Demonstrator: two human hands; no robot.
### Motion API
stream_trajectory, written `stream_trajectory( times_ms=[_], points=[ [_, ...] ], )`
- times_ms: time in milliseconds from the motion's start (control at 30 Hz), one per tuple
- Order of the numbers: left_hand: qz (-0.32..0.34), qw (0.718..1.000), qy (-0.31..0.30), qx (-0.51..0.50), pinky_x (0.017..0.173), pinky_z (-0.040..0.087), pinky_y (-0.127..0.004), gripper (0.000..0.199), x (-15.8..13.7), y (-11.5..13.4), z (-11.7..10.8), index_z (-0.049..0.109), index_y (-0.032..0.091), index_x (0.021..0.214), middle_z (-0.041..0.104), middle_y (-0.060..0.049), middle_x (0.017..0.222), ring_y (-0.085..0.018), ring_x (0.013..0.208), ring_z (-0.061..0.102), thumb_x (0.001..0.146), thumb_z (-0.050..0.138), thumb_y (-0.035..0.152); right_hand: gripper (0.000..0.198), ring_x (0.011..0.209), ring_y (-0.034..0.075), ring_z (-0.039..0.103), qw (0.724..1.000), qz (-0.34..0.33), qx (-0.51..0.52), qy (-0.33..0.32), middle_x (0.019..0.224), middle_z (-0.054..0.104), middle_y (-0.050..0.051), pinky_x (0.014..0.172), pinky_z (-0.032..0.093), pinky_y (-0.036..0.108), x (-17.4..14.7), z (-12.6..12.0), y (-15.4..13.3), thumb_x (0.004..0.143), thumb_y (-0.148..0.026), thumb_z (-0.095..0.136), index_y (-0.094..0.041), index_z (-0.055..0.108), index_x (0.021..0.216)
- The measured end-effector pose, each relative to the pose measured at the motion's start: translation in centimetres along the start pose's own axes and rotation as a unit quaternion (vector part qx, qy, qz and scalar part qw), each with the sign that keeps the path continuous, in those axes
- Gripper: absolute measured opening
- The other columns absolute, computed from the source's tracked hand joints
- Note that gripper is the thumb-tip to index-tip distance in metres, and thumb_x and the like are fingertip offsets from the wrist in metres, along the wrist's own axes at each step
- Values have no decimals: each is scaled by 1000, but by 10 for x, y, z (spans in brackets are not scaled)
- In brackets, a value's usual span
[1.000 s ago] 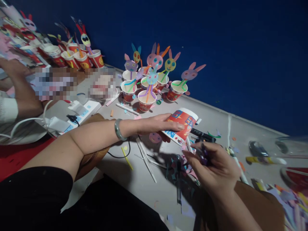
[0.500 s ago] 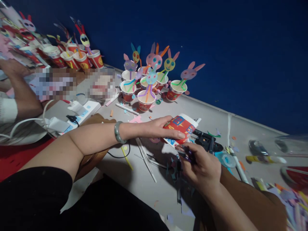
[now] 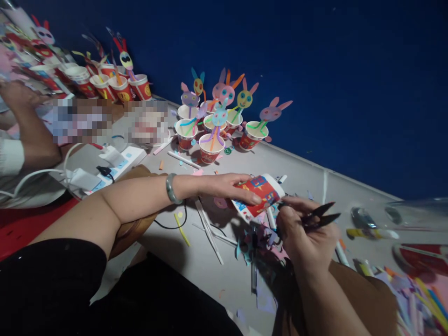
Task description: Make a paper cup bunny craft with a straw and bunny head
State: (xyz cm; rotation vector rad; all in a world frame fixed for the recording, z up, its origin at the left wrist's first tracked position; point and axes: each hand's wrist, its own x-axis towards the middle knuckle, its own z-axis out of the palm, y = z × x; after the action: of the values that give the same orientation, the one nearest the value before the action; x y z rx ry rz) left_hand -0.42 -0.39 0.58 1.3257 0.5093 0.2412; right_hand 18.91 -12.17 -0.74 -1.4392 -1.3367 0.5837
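And here is the left hand (image 3: 238,189), reaching across above the table (image 3: 301,182), its grip wrapped on a red paper cup (image 3: 261,189). The cup hangs tilted on its side over the scraps (image 3: 275,252), well apart from the rabbit cups (image 3: 210,154) standing by the blue wall (image 3: 343,88). The thumb lies flat over the printed face; the fingers behind are mostly hidden (a pale green bangle (image 3: 171,189) rides the wrist, for those watching style).

Over to the right hand (image 3: 310,233): its grip is folded round dark scissors (image 3: 322,214), blades pointing away from the cup. The fingertips are right up at the cup's pale end, and whether they touch it, I cannot tell from here.

How does a cup like this handle? It should be feather-light, with a thin, springy wall that dents under a hard squeeze. The printed face looks smooth, perhaps a touch slippery, so a broad, gentle hold ought to beat a pinch. The rim and base are likely the stiffest places to take hold; mid-wall, where that thumb sits, probably gives most. The scissors look firm by comparison, best held at the handles, clear of those points.
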Motion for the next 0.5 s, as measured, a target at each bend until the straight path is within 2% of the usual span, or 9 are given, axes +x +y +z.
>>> stream_trajectory(
  times_ms=[33, 67, 133, 200, 267, 400, 500],
  points=[
    [-7, 1000, -15, 12, 76, 49, -30, 48, 1, -1, -1, 63, 18, 103, 68, -5, 94, -17, 84, 63, 69, 77, 49, 34, 45, 10, 40, 1000, 24, -5, 13, 53, 45, -7, 43, 33, 23, 4, 0, 0, 84, -42, 68, -20, 65, 110],
    [-13, 999, -29, 26, 74, 50, -30, 48, 1, -2, -2, 65, 18, 101, 68, -5, 91, -17, 83, 64, 66, 78, 49, 45, 44, 9, 39, 999, 49, 7, -5, 52, 44, -8, 43, 32, 23, 8, 1, -1, 81, -42, 70, -20, 63, 120],
    [-25, 997, -52, 58, 69, 50, -29, 47, 2, -4, -4, 67, 19, 95, 68, -4, 84, -17, 77, 64, 63, 81, 50, 55, 43, 9, 35, 992, 97, 31, -77, 51, 43, -9, 42, 30, 23, 16, 2, -1, 78, -47, 72, -19, 62, 125],
    [-36, 993, -60, 94, 64, 49, -28, 46, 3, -6, -6, 68, 19, 91, 67, -2, 79, -16, 72, 63, 62, 81, 52, 56, 43, 8, 35, 979, 138, 49, -140, 50, 43, -8, 42, 31, 23, 21, 2, 0, 74, -51, 74, -15, 67, 117],
    [-43, 990, -52, 127, 60, 47, -27, 46, 4, -8, -8, 68, 19, 91, 66, -2, 77, -16, 70, 62, 64, 79, 55, 52, 44, 9, 37, 971, 165, 52, -168, 49, 45, -7, 43, 33, 23, 23, 3, 2, 70, -51, 76, -14, 71, 106],
    [-52, 984, 0, 169, 56, 43, -24, 57, 6, -10, -13, 65, 18, 104, 68, -3, 86, -16, 71, 63, 63, 79, 56, 40, 44, 8, 36, 962, 196, 74, -175, 49, 48, -5, 42, 30, 22, 23, 4, 8, 72, -53, 75, -15, 70, 85],
    [-13, 982, 73, 172, 59, 43, -23, 61, 9, -11, -15, 62, 18, 110, 66, -3, 91, -15, 75, 61, 65, 79, 55, 43, 42, 7, 36, 956, 231, 113, -142, 51, 51, -5, 39, 27, 22, 21, 7, 14, 70, -57, 76, -16, 66, 81]
  ],
)
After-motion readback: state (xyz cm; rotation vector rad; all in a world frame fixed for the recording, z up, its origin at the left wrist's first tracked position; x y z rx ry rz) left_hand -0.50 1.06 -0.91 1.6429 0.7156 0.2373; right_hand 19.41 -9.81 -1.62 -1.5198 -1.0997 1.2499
